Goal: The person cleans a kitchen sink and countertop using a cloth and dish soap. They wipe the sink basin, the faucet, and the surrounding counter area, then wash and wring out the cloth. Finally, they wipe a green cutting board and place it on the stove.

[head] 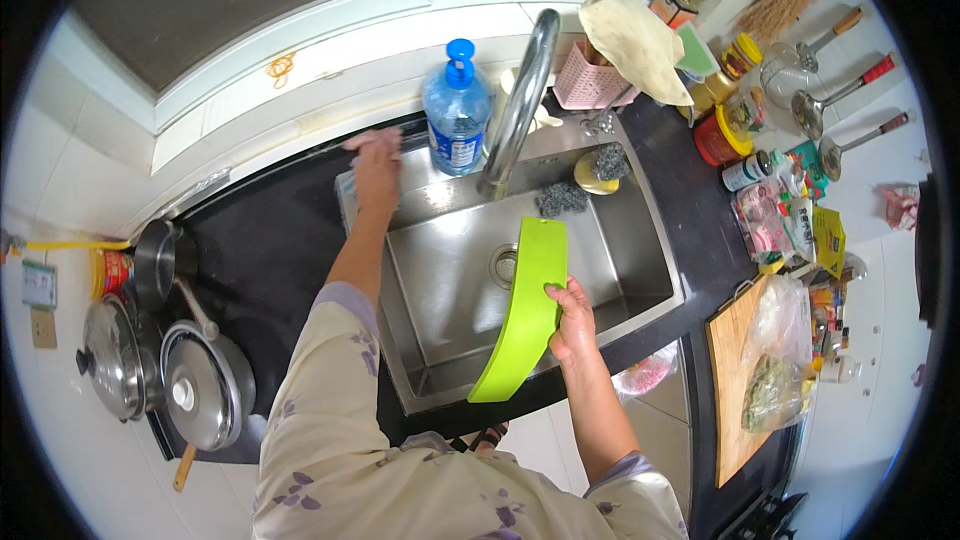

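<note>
My right hand (574,319) grips the edge of a lime-green flexible plastic board or panel (525,315), which is tilted over the front part of the stainless steel sink (450,277). My left hand (379,165) reaches to the sink's back left corner and lies near a pinkish cloth (375,141) and a blue-and-white one; whether its fingers hold either I cannot tell. Just right of that hand stands a blue pump bottle (457,116), beside the chrome faucet (521,105). Steel wool scourers (562,199) sit at the sink's back right, one of them on a yellow holder (596,176).
Pots with lids (201,390) and a saucepan (161,262) stand at the left. A pink basket (592,79) is behind the sink. Jars and packets line the right wall under hanging ladles (810,112). A wooden cutting board (731,390) with plastic bags (776,390) lies at right.
</note>
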The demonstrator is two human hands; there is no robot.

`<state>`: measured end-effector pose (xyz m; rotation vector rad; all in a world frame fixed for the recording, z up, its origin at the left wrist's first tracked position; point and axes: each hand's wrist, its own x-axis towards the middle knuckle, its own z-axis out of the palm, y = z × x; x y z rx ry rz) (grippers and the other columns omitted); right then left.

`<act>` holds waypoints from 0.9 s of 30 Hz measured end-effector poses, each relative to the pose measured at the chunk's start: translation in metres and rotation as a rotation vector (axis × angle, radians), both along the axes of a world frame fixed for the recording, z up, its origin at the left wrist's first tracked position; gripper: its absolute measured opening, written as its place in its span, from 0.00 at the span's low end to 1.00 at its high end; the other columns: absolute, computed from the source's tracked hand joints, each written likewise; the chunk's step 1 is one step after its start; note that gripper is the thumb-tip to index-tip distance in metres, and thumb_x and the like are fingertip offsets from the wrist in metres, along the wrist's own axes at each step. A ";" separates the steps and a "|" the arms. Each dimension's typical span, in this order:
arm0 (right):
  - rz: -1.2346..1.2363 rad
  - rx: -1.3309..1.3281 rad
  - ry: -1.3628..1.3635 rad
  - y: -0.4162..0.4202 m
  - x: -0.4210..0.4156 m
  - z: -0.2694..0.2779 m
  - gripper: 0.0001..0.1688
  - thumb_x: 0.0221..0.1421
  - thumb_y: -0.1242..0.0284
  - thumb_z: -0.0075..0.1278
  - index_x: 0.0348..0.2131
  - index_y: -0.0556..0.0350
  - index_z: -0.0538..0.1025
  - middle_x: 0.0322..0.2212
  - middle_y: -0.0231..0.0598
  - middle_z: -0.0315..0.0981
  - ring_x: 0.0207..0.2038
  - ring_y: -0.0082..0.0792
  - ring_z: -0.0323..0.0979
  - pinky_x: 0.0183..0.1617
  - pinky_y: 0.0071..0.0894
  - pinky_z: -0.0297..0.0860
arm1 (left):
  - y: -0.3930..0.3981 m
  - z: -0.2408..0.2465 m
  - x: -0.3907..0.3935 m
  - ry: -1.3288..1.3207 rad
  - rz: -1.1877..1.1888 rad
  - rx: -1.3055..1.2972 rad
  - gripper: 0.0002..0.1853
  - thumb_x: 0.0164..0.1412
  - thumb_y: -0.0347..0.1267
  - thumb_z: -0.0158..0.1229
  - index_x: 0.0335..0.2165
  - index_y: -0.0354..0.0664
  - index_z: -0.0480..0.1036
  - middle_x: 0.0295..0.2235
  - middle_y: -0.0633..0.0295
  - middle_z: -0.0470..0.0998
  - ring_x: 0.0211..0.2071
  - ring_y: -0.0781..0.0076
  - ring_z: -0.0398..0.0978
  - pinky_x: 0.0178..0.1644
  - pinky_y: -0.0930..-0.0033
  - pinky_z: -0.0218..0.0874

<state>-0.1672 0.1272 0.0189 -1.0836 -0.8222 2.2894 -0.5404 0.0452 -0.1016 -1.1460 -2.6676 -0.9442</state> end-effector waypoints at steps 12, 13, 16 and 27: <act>-0.116 0.034 0.065 0.036 0.015 0.007 0.15 0.47 0.82 0.42 0.39 0.58 0.69 0.33 0.36 0.71 0.35 0.29 0.70 0.43 0.28 0.68 | 0.011 0.009 0.110 -0.184 -0.303 0.065 0.17 0.49 0.25 0.51 0.41 0.38 0.69 0.42 0.53 0.70 0.44 0.54 0.66 0.46 0.57 0.58; -0.117 0.033 0.076 0.041 0.020 0.007 0.15 0.47 0.82 0.41 0.39 0.58 0.69 0.33 0.36 0.71 0.35 0.29 0.70 0.43 0.28 0.68 | 0.013 0.032 0.128 -0.210 -0.377 -0.018 0.15 0.49 0.23 0.51 0.39 0.37 0.70 0.38 0.54 0.72 0.39 0.55 0.69 0.44 0.59 0.60; -0.113 0.048 0.093 0.059 0.033 0.007 0.16 0.47 0.82 0.41 0.39 0.58 0.69 0.33 0.37 0.71 0.35 0.29 0.71 0.42 0.27 0.68 | 0.043 0.049 0.166 0.094 -0.436 0.025 0.16 0.50 0.24 0.49 0.41 0.36 0.70 0.36 0.54 0.72 0.41 0.55 0.69 0.44 0.60 0.61; -0.010 0.106 0.082 0.098 0.081 0.004 0.20 0.48 0.84 0.41 0.44 0.60 0.68 0.36 0.34 0.71 0.37 0.25 0.69 0.44 0.23 0.65 | 0.224 0.036 0.149 0.305 -0.390 -0.260 0.19 0.56 0.27 0.43 0.47 0.36 0.63 0.49 0.46 0.63 0.54 0.50 0.58 0.57 0.57 0.52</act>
